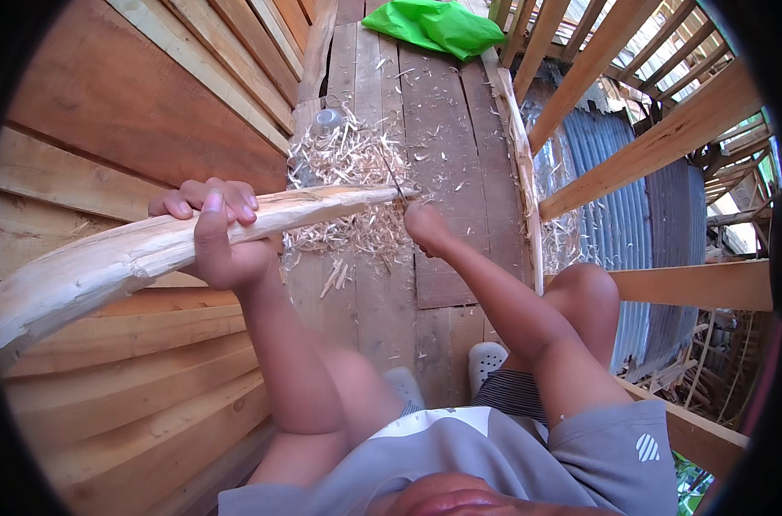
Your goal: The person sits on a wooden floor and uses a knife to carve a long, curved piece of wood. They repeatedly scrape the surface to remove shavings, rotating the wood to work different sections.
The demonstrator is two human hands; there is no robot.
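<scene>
A long, pale, debarked wooden pole point(120, 254) runs from the left rim of the view to the middle, narrowing toward its right end. My left hand point(223, 225) is closed around its middle, thumb on the near side and fingers over the far side. At the narrow end, my right hand point(427, 229) is closed on the handle of a knife point(396, 180). The thin, dark blade points away from me and crosses the pole near its tip. My fist hides most of the handle.
Wood shavings point(357, 239) lie heaped on the plank floor point(438, 112) beneath the pole. A small grey round container point(326, 120) sits among them. Farther off lies a bright green plastic bag point(434, 27). A plank wall point(107, 112) stands left, a wooden railing point(640, 129) right.
</scene>
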